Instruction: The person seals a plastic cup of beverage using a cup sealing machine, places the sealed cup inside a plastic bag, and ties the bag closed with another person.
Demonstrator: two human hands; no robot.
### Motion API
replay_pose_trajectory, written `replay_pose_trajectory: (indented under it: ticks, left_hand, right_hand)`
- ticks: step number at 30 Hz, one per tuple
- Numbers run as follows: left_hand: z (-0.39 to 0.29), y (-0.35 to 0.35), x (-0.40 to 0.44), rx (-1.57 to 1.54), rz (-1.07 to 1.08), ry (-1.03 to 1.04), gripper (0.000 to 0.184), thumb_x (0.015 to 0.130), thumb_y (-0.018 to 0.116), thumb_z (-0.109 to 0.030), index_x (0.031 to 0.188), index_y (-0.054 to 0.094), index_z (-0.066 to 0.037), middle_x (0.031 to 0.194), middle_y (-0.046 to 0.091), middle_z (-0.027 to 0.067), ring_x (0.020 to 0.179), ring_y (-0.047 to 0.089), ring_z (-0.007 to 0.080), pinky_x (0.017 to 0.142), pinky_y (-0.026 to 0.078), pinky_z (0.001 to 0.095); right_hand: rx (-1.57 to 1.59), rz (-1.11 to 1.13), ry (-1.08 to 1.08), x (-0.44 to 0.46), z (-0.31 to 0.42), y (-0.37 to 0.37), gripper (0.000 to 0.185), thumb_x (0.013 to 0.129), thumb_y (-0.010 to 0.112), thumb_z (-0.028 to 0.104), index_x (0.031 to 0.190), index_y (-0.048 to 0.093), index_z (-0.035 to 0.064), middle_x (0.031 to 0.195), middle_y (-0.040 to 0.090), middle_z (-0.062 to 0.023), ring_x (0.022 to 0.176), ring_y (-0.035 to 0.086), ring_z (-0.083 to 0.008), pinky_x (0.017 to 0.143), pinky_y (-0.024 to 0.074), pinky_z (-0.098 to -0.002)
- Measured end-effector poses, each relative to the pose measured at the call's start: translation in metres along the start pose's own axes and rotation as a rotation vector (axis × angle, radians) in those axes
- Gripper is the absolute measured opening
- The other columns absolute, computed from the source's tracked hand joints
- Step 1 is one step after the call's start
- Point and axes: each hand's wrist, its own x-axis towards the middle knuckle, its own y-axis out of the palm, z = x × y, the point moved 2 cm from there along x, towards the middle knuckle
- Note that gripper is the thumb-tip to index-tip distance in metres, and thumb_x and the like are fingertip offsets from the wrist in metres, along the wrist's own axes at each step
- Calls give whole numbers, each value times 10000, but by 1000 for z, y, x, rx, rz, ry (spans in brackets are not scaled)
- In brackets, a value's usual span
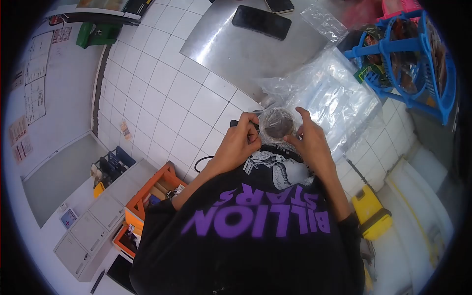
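Between my hands, close to my shirt, is a round, clear plastic-wrapped thing with something dark showing through its middle. I cannot tell whether it is a bag's open mouth or a covered bowl. On its left side my left hand has its fingers curled into a pinch at the plastic's edge. My right hand grips the opposite edge, its thumb on the near rim and its index finger raised. Just behind and to the right lie large sheets of clear plastic, partly on the metal table.
A black phone lies on the metal table, with part of a second phone behind it. At the right stands a blue plastic rack holding packets. An orange crate is at lower left, a yellow object at lower right.
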Motion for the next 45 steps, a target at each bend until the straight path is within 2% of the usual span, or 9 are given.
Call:
replay_pose_trajectory:
  ticks: [5, 11, 13, 20, 25, 31, 32, 34, 45]
  left_hand:
    - [1, 1, -2, -48, 57, -15, 431, 790, 682, -31, 1117, 402, -52, 646, 509, 31, 613, 509, 146, 608, 429, 297]
    - [13, 0, -5, -113, -14, -115, 462, 783, 681, -6, 1169, 429, -40, 645, 492, 40, 635, 516, 138, 619, 434, 285]
    - [16, 1, -8, -157, -10, -30, 346, 776, 645, -3, 1087, 496, -11, 657, 494, 60, 610, 523, 187, 611, 451, 314]
    - [21, -5, -1, 18, 122, -112, 133, 880, 522, -106, 901, 561, 19, 663, 508, 38, 615, 526, 170, 601, 455, 292]
    - [50, 14, 10, -1033, -125, -318, 176, 889, 381, -108, 722, 438, -100, 643, 397, -5, 566, 365, 118, 544, 358, 282]
    - [45, 15, 13, -1623, -17, -323, 283, 911, 490, -143, 665, 350, -128, 628, 376, -27, 553, 374, 87, 514, 337, 246]
    - [41, 15, 13, -1618, -19, -327, 283, 911, 490, -143, 665, 350, -128, 628, 376, -27, 553, 374, 87, 514, 337, 246]
    - [33, 14, 14, -915, -207, -227, 313, 845, 585, -53, 667, 341, -133, 636, 382, -37, 567, 365, 61, 516, 304, 225]
    - [32, 15, 0, -260, -218, -5, 286, 777, 569, 53, 653, 347, -78, 599, 375, -34, 569, 356, 58, 507, 305, 244]
  right_hand:
    - [-211, 101, 132, 5, -8, 14, 609, 745, 759, 148, 1226, 422, -11, 928, 602, -248, 887, 618, -422, 741, 505, -457]
    - [-241, 16, -132, 5, -19, 11, 587, 759, 739, 143, 1224, 422, -21, 818, 620, -272, 855, 622, -434, 754, 490, -498]
    - [-99, 109, 56, 5, -17, 9, 575, 753, 712, 68, 1251, 431, 6, 843, 625, -253, 868, 609, -433, 770, 467, -462]
    - [-36, 125, -40, 13, -4, 6, 484, 807, 606, 73, 1249, 417, 14, 843, 626, -294, 846, 620, -456, 758, 473, -495]
    - [192, 155, 119, 15, -3, 17, 561, 797, 648, 171, 1250, 373, -13, 819, 633, -270, 816, 639, -436, 729, 482, -467]
    - [264, 145, 128, 4, -6, 24, 638, 796, 677, 194, 1290, 334, -15, 756, 627, -227, 726, 649, -364, 680, 486, -415]
    - [270, 147, 129, 2, 0, 18, 638, 796, 677, 194, 1290, 334, -15, 756, 627, -227, 726, 649, -364, 680, 486, -415]
    - [273, 141, 111, -1, 7, 10, 680, 795, 707, 231, 1312, 339, -13, 717, 616, -204, 686, 644, -332, 648, 480, -398]
    - [113, 86, 146, -7, 3, 18, 644, 816, 715, 282, 1278, 381, -18, 666, 599, -207, 660, 627, -385, 625, 465, -452]
